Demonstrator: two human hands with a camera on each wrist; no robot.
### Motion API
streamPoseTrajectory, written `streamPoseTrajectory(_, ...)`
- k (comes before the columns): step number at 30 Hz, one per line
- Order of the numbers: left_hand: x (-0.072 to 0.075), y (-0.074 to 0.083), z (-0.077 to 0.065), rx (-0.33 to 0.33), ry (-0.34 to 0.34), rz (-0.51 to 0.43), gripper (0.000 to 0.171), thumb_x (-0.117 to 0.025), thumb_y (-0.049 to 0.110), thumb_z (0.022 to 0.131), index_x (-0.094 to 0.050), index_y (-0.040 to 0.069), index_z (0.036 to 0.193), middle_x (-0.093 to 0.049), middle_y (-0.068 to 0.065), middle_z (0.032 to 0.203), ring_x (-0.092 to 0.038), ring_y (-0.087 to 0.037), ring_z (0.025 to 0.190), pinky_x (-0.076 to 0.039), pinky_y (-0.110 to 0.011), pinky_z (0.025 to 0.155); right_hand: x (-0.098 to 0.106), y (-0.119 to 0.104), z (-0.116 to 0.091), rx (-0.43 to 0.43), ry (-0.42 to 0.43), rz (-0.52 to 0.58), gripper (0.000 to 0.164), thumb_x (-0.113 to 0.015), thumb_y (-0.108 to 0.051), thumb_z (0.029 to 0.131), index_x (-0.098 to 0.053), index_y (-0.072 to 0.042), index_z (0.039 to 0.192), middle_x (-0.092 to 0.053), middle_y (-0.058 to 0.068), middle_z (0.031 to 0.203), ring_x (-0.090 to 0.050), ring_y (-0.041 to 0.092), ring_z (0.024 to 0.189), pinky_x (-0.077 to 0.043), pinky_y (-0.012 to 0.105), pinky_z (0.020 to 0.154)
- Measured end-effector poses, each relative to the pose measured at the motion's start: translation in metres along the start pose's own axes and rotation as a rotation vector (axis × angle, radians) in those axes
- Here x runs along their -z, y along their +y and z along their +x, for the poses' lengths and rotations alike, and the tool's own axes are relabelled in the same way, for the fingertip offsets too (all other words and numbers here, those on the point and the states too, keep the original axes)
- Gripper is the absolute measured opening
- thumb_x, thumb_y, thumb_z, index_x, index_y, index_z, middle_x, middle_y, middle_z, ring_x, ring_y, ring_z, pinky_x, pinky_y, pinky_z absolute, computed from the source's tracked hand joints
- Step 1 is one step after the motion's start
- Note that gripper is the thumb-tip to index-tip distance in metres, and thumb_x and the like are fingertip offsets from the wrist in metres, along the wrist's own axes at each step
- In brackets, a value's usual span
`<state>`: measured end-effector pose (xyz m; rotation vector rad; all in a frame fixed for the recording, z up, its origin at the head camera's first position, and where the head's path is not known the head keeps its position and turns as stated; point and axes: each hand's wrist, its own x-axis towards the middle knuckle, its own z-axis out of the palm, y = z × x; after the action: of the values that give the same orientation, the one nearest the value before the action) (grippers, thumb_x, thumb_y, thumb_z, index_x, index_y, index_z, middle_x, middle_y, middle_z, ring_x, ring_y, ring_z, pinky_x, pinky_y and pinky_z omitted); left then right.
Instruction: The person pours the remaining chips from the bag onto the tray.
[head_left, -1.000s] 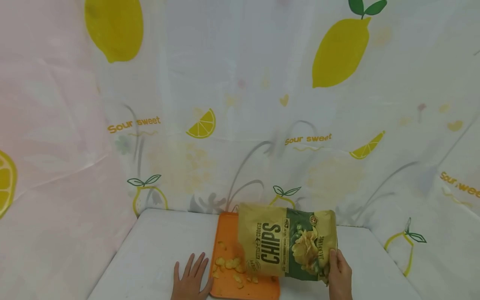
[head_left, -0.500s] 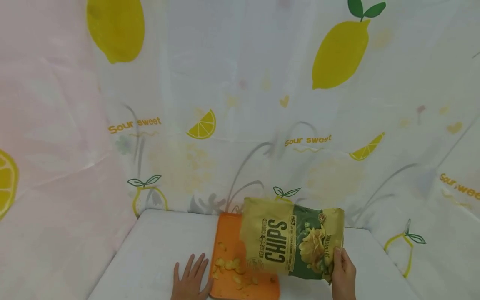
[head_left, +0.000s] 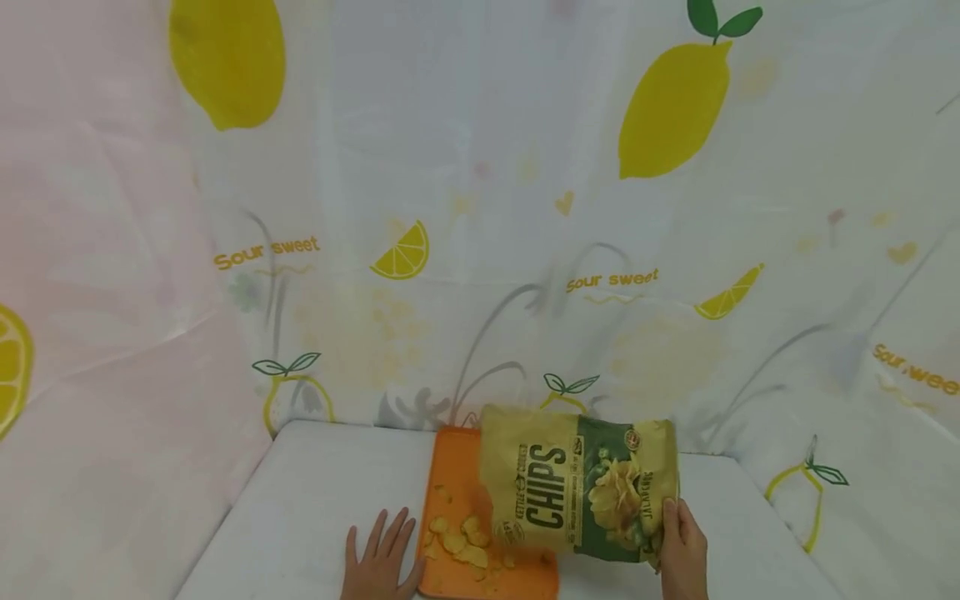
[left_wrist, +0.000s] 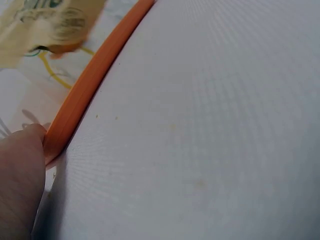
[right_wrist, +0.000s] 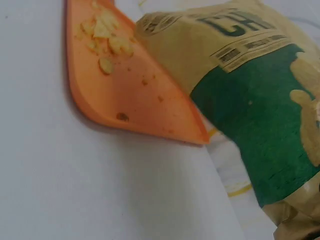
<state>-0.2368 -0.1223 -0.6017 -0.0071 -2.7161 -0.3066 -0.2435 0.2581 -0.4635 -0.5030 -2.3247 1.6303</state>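
Observation:
My right hand point(head_left: 683, 552) grips the bottom end of a tan and green bag of jalapeño chips point(head_left: 577, 487). The bag lies sideways above an orange tray point(head_left: 444, 579), its other end toward the left. Several potato chips point(head_left: 454, 542) and crumbs rest on the tray, beside the bag's left end. With fingers spread, my left hand point(head_left: 381, 560) rests on the white table; its thumb point(left_wrist: 22, 172) touches the tray's side point(left_wrist: 92, 77) in the left wrist view. In the right wrist view the bag point(right_wrist: 245, 100) covers part of the tray point(right_wrist: 135, 100); my right fingers are barely seen there.
The white table surface point(head_left: 322, 475) extends on both sides of the tray. Behind it and at both sides hangs a lemon-printed cloth point(head_left: 480, 208). A few small crumbs point(left_wrist: 116, 118) lie on the table by the left hand.
The bag first rose slightly to the right, then came back down and left with my right hand. More chips lie by its left end. My left hand stays in place.

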Motion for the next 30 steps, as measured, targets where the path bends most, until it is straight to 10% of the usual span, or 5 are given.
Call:
streamPoseTrajectory(8, -0.0017, 0.0017, -0.0025, 0.000, 0.026, 0.013, 0.060, -0.052, 0.061, 0.076, -0.054, 0.025, 0.124, -0.051, 0.007, 0.132, -0.040, -0.021, 0.126, -0.017, -0.055, 0.107, -0.0020, -0.0023, 0.0042, 0.027, 0.071, -0.020, 0.051, -0.027, -0.055, 0.091, -0.048, -0.010, 0.102, -0.047, -0.013, 0.068, -0.047, 0.000, 0.062, -0.044, 0.020, 0.055)
streamPoseTrajectory(14, 0.0005, 0.0002, -0.0024, -0.006, 0.010, 0.000, 0.061, -0.052, 0.061, 0.076, -0.053, 0.024, 0.125, -0.050, 0.005, 0.134, -0.040, -0.023, 0.127, -0.017, -0.056, 0.107, -0.0042, -0.0016, 0.0026, -0.023, 0.060, 0.142, 0.055, -0.027, -0.055, 0.090, -0.044, -0.015, 0.123, -0.051, -0.026, 0.081, -0.052, -0.010, 0.073, -0.048, 0.013, 0.061)
streamPoseTrajectory(30, 0.0051, -0.0001, -0.0009, 0.020, -0.092, -0.031, 0.064, -0.046, 0.064, 0.079, -0.048, 0.025, 0.130, -0.044, 0.006, 0.140, -0.034, -0.024, 0.132, -0.012, -0.058, 0.109, -0.0046, -0.0010, 0.0023, 0.011, 0.059, 0.081, 0.051, -0.028, -0.053, 0.091, -0.048, -0.012, 0.114, -0.052, -0.022, 0.076, -0.052, -0.007, 0.070, -0.047, 0.015, 0.059)
